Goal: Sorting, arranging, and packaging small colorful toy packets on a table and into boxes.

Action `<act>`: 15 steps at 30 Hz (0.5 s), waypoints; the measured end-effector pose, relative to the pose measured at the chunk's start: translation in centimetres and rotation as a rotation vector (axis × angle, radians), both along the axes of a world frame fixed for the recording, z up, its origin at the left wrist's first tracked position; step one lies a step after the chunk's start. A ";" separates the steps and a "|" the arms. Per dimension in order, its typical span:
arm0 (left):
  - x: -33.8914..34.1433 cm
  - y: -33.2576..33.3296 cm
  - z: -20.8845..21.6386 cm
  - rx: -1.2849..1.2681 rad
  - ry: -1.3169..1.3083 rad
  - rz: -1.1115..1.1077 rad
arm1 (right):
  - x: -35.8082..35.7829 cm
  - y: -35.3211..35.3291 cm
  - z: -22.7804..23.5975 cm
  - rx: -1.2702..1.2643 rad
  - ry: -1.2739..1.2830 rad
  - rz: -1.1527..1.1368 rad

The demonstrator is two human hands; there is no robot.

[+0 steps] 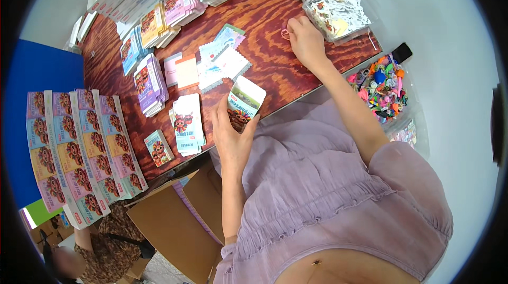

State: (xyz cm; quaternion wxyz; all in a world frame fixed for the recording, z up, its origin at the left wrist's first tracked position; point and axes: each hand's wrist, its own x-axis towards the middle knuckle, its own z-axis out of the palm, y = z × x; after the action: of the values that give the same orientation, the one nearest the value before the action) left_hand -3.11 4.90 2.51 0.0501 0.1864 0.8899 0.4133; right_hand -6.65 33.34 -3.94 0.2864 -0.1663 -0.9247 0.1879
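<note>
My left hand (232, 138) is closed around a small printed carton (246, 100) whose top end stands open, its pale inside showing. Over the far right of the wooden table, my right hand (307, 43) pinches a thin pink loop (285, 34) at its fingertips. Pale cards with scalloped edges (228, 65) lie loosely spread beyond the carton. Beside them rests an orange-bordered card (187, 71). To the left of my left hand sits a stack of white-and-green flat cartons (187, 124), and a filled-out small carton (159, 148) lies near the table's front edge.
Stacks of purple (150, 84), blue (132, 51), orange (156, 25) and pink flat cartons (181, 5) line the back left. Printed display strips (87, 152) stand left. Plastic bins of paper pieces (338, 14) and colourful trinkets (380, 85) are right, near a phone (402, 52). Another person (114, 239) is lower left.
</note>
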 end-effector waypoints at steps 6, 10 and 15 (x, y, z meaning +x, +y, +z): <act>-0.1 -0.2 -0.4 -0.020 0.048 -0.017 | 2.0 -4.4 8.4 -1.430 -0.145 0.471; -0.4 1.0 -0.2 -0.014 0.051 -0.049 | 2.8 -7.5 8.6 -1.391 -0.329 0.697; 0.5 0.8 -0.1 -0.055 0.058 -0.042 | 4.0 -8.9 8.1 -0.993 -0.320 0.627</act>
State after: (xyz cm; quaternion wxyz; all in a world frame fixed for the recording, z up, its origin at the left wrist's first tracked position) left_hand -2.65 5.74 2.36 0.0379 0.2154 0.8980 0.3818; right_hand -2.67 24.49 4.18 -0.0368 -0.0258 -0.7631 0.6447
